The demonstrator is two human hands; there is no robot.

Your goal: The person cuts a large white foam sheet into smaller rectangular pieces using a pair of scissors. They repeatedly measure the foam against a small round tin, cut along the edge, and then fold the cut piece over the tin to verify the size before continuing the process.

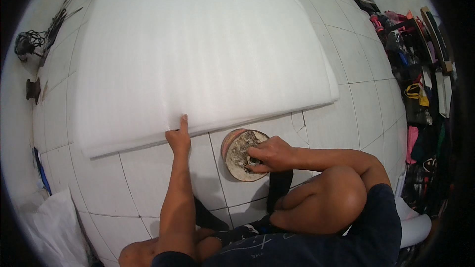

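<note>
"Gripping what, that right hand (pixel 272 154) just past the bent right knee (pixel 341 195)?"

"A round, stained block (pixel 235 162) on the tiled floor (pixel 148 183). The fingers curl closed at its middle, seemingly around a dark fitting (pixel 254 160) they partly hide."

"Why there?"

"My guess: the middle gives a balanced hold on something that looks heavy. And it sits within easy reach, just short of the near edge of the white sheet (pixel 198 59)."

"And the left hand (pixel 179 139)?"

"At that same near edge, the left forearm (pixel 177 202) straight behind it. One digit, probably the thumb, lies extended on top; the rest are bent. Whether they pinch the edge from beneath, I can't tell. I'd read it as steadying the sheet."

"Which way does the block point?"

"No way in particular: its face is round, without a long axis, and is turned up toward the camera. A reddish side shows at its far left. Whether it lies flat or slightly tilted isn't clear."

"The sheet?"

"Flat on the floor in front of the person (pixel 316 249), in layers. The near edge slants, its right end farther off than its left. Its long axis seems to run away from the person, though the far end is out of view."
</note>
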